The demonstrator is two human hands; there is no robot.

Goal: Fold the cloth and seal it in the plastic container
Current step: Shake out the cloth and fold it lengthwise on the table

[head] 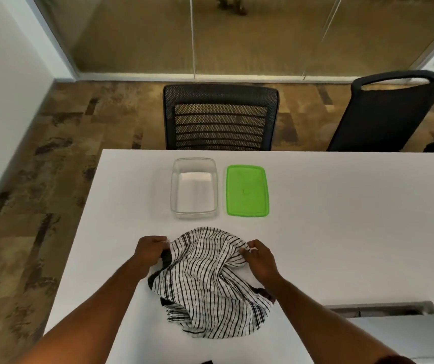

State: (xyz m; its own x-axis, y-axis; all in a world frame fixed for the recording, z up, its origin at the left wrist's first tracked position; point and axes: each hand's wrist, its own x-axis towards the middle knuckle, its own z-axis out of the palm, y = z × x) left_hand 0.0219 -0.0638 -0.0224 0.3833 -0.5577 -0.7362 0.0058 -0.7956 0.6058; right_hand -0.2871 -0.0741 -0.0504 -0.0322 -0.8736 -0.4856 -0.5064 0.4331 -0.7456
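A white cloth with thin black stripes (210,285) lies crumpled on the white table (342,232), near its front edge. My left hand (148,252) pinches the cloth's far left edge. My right hand (259,258) pinches its far right edge. Beyond the cloth stands a clear plastic container (194,214), open and with nothing inside. Its green lid (247,190) lies flat on the table just to the right of the container, apart from it.
Two black office chairs stand behind the table: a mesh-backed one (219,116) at the middle and another (384,111) at the right. A cable slot (384,310) is set into the table at the lower right. The table's left edge runs close to my left arm.
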